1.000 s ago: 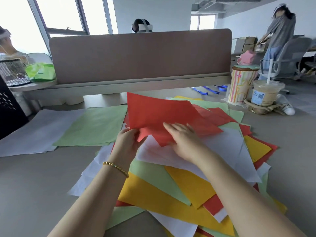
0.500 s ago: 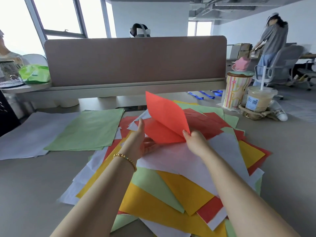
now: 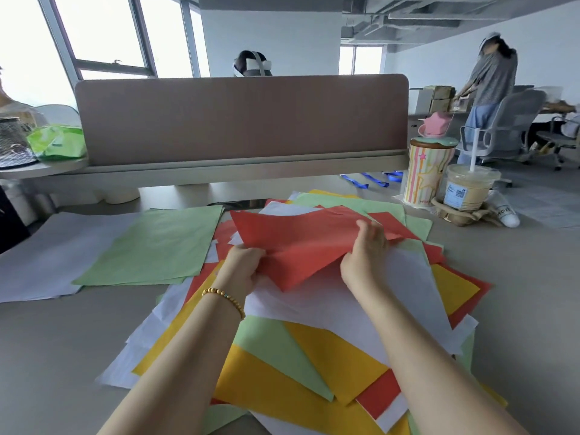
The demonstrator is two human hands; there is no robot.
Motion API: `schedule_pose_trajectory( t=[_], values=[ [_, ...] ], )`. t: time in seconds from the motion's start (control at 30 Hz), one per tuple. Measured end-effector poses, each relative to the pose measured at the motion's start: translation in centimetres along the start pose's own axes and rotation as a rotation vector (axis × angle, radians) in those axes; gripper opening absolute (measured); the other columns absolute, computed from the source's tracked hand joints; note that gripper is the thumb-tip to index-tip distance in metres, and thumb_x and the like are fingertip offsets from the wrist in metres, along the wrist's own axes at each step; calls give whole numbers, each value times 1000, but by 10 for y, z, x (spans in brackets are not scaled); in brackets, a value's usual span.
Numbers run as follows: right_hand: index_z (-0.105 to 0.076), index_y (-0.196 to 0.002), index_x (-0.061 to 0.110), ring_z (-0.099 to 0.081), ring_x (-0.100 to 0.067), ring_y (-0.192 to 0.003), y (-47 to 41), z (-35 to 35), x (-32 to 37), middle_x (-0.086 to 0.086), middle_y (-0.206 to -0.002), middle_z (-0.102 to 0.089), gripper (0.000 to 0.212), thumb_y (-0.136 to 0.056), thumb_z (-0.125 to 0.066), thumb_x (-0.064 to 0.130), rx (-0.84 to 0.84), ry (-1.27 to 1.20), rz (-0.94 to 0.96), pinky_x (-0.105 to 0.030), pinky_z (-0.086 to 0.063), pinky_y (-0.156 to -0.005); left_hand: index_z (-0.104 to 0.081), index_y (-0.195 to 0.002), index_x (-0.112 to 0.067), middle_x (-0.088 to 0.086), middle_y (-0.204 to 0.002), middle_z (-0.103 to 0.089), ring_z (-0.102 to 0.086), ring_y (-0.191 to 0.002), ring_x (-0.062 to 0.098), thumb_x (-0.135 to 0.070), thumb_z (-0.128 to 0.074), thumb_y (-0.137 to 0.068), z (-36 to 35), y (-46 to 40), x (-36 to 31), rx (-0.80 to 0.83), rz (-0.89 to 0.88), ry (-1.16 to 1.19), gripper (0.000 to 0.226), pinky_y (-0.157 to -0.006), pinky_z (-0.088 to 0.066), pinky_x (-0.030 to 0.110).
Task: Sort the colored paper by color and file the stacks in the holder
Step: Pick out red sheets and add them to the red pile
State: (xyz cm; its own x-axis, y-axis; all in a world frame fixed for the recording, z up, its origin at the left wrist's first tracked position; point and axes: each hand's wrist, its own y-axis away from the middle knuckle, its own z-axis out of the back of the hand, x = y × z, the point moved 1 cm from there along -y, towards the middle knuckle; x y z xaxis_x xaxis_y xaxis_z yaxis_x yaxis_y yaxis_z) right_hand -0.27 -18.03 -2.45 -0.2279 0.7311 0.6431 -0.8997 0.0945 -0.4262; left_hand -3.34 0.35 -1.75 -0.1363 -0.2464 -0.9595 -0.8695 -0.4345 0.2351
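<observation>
Red sheet lifted above the mixed pile

Left hand (image 3: pixel 243 265) and right hand (image 3: pixel 364 246) both pinch the red sheet (image 3: pixel 301 246) above the mixed pile (image 3: pixel 301 356); best keep it flat, clearing loose sheets beneath.

A: Taking the mixed paper pile (image 3: pixel 314 356) as the mark, where is there room?

B: Bare desk (image 3: pixel 47 356) lies open to its near left, and more to its right. Further left, flat green sheets (image 3: pixel 153 246) and white sheets (image 3: pixel 40 259) cover the top but stand no higher than paper.

A: What blocks?

B: Behind the pile, the divider panel (image 3: pixel 241 120) walls off the far side. Right of it and back, a striped cup (image 3: pixel 423 177) and an iced drink (image 3: pixel 467 189) stand close together.
</observation>
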Motion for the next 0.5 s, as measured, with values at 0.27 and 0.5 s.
schedule_pose_trajectory(
  t=[0.27,0.5],
  values=[
    [-54,-85,5,-63,-30,-69,7,21,30,-17,-73,-61,65,-94,-23,61,543,-790,-559,-30,-48,-56,-50,-83,-10,5,-60,-45,-46,-42,10,10,-35,-87,22,21,-7,-124,-85,165,25,-37,-43,13],
    [-60,-113,5,-59,-18,-79,-2,8,3,-7,-111,-60,24,-92,-56,16,377,-935,-618,-21,-51,-68,-57,-103,-3,11,-80,-63,-65,-59,19,-1,-49,-93,16,68,-4,386,46,-116,13,-61,-60,31]
  ],
)
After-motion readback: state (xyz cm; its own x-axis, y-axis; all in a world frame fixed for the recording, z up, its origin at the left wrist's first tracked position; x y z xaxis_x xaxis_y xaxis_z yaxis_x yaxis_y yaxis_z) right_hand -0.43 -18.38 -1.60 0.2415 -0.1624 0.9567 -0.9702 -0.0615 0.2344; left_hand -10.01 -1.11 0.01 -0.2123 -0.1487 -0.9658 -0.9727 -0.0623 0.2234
